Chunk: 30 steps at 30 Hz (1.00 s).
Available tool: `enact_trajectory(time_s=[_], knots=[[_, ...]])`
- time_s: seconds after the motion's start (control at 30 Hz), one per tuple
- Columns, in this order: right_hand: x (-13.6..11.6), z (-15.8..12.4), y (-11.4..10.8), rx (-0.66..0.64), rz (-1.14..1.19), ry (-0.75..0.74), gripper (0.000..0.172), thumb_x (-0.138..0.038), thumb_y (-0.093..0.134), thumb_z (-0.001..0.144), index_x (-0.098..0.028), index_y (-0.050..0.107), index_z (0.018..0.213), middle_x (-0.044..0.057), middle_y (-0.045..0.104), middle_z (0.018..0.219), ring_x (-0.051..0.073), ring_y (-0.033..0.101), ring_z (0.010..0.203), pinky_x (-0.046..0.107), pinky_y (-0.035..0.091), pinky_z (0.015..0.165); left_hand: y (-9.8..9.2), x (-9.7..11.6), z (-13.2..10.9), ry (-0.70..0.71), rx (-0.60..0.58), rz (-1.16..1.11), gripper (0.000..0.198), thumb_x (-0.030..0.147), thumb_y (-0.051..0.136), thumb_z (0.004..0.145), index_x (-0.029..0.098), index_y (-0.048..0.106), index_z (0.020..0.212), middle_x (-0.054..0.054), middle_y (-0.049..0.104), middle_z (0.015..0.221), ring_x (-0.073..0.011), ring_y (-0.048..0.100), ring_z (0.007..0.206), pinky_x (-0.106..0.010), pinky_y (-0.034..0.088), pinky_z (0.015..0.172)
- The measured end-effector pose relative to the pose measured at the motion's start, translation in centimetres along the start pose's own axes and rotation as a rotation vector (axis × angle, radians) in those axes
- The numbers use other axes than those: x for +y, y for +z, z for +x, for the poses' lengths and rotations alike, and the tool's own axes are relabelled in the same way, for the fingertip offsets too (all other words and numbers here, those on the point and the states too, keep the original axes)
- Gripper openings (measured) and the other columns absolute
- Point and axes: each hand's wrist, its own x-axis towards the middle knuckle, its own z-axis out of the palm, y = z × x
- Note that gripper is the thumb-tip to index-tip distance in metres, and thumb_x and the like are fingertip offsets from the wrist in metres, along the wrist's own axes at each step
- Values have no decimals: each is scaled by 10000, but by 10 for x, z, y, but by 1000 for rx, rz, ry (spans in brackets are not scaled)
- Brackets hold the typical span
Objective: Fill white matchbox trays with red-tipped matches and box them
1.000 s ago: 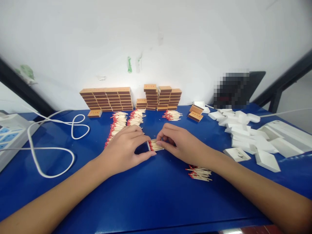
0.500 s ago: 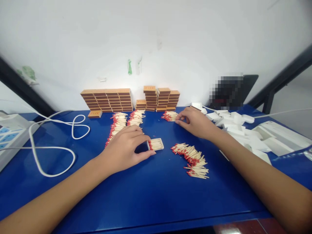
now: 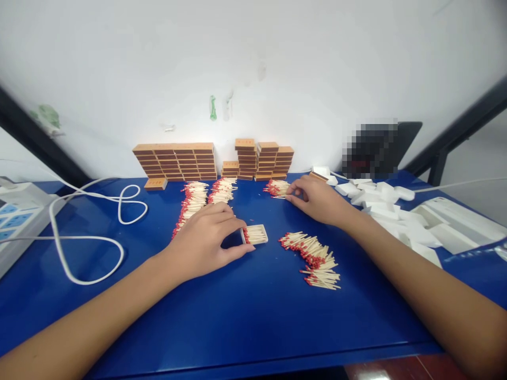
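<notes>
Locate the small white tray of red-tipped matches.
Head view, centre of the blue table: the small white tray is pinched by the left hand, left of a loose match pile.

No word, number or brand can be read anywhere. Faint reddish marks are borne on the orange tops of the stacked matchboxes (image 3: 176,161) and on the single matchbox (image 3: 155,183) laid just in front of their left end, but they are too small to be made out. Far to the left of the stacks, blue panels are shown on the face of a grey device (image 3: 13,219); their markings cannot be told. To the right of the stacks, a dark object is covered by a pixelated patch (image 3: 370,150), so whatever stands there is hidden. In front of the stacks, nothing legible is seen on the match tray (image 3: 265,235).
</notes>
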Motion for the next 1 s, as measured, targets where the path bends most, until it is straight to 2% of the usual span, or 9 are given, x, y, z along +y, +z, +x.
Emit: enact_trajectory(time_s=[0.07, 0.27, 0.4, 0.6, 0.8, 1.0], knots=[[3, 0, -1, -10, -5, -13, 147, -312, 611, 943, -203, 683, 875, 102, 681, 901, 259, 613, 834, 374, 453, 762, 0, 0, 1, -2, -4, 0, 316, 442, 786, 942, 156, 775, 1076, -77, 760, 904, -253, 707, 935, -413, 607, 873], [6, 1, -5, -147, 26, 28, 180, -311, 556, 969, -197, 661, 878, 96, 687, 879, 239, 610, 788, 361, 449, 728, -1, 0, 0, -18, -12, -1, 305, 452, 773, 951, 179, 772, 1087, -75, 757, 913, -247, 705, 932, -398, 600, 862], [3, 0, -11, -130, 26, 12, 186, -318, 549, 981, -207, 649, 869, 93, 681, 879, 243, 606, 808, 364, 446, 736, -2, 0, 1, -27, -19, -2, 301, 446, 776, 948, 173, 779, 1075, -78, 754, 902, -248, 703, 917, -398, 598, 849], [-22, -7, -20, -126, 56, -38, 204, -349, 531, 1021, -214, 632, 906, 88, 660, 917, 229, 595, 824, 353, 446, 735, -1, 0, 1, -32, -24, -10, 304, 443, 777, 947, 163, 790, 1067, -83, 752, 893, -257, 703, 925, -409, 598, 855], [-49, -13, -14, -224, 123, -90, 218, -336, 515, 1037, -223, 626, 889, 82, 663, 925, 221, 601, 837, 349, 450, 732, 0, -2, 0, -39, -19, -10, 308, 446, 778, 947, 167, 784, 1076, -82, 752, 902, -252, 702, 923, -401, 599, 840], [-36, -13, -15, -296, 124, -51, 174, -356, 591, 998, -228, 652, 896, 71, 682, 906, 229, 613, 824, 357, 450, 713, 1, -2, 1, -25, -11, -4, 307, 440, 784, 943, 165, 774, 1078, -81, 763, 898, -259, 711, 936, -418, 604, 866]])
